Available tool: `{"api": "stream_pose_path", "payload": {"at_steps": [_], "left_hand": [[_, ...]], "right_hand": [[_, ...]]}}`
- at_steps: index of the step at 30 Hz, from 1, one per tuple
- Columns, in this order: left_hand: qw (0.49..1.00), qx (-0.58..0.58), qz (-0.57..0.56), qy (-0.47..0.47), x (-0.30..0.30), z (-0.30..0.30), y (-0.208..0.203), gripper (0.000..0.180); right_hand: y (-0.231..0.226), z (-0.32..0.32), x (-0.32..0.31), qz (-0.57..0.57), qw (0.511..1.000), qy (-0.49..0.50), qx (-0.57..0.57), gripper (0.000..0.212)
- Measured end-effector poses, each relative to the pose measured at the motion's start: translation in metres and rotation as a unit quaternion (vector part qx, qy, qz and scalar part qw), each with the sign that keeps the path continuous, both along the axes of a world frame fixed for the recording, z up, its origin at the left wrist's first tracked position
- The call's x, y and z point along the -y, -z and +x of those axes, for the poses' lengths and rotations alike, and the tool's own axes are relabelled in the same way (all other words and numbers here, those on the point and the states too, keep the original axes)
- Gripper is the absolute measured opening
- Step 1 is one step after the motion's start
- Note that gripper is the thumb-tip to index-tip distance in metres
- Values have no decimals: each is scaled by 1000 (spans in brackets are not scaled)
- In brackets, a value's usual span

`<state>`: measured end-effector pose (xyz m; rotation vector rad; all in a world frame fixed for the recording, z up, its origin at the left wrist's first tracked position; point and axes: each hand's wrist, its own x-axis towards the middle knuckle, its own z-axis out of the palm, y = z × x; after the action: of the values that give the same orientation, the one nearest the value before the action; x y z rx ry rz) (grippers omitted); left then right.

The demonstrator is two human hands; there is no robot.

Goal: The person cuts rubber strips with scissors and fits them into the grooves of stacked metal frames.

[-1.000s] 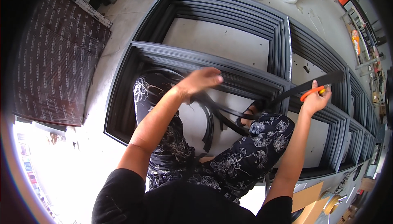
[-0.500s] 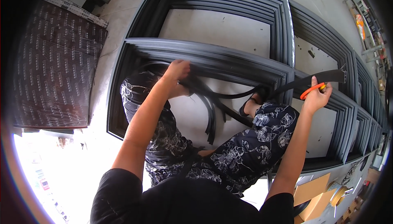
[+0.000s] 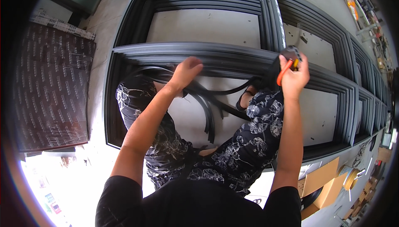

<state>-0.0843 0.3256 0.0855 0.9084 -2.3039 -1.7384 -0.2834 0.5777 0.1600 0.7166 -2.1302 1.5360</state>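
My right hand [image 3: 296, 75] is closed around a tool with an orange handle [image 3: 284, 72] and a small yellow part; its working end is hidden. The same hand appears to hold the end of a wide black strip [image 3: 272, 72], which rises from beside my foot. My left hand [image 3: 185, 75] is over the near part of a dark grey frame [image 3: 199, 49], its fingertips smeared by motion. Below it, several long black flexible strips [image 3: 210, 119] curve across the opening between my legs. I cannot see whether the left fingers touch one.
Stacked grey frames [image 3: 353, 90] reach away to the right. A dark printed panel [image 3: 56, 85] lies on the left. At lower right are an open cardboard box [image 3: 322, 185] and a yellow spool [image 3: 352, 179]. My sandalled foot [image 3: 246, 99] stands inside the frame opening.
My right hand has moved left and up, bringing the orange-handled tool and the strip's end nearer my middle. My left hand has shifted slightly right. The whole view has turned a little.
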Motion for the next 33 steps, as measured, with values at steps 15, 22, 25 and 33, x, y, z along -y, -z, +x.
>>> {"api": "stream_pose_path", "payload": {"at_steps": [15, 22, 25, 33], "left_hand": [[959, -201, 43, 195, -143, -138, -91, 40], [937, -269, 88, 206, -171, -136, -112, 22], [893, -325, 298, 91, -150, -132, -134, 18], [778, -427, 458, -57, 21, -104, -167, 19]], "right_hand": [[-42, 21, -19, -142, 985, -84, 45, 31], [-68, 20, -50, -211, 962, -120, 128, 25], [-52, 28, -63, -239, 949, -138, 155, 26], [80, 137, -120, 94, 947, -74, 298, 34]]}}
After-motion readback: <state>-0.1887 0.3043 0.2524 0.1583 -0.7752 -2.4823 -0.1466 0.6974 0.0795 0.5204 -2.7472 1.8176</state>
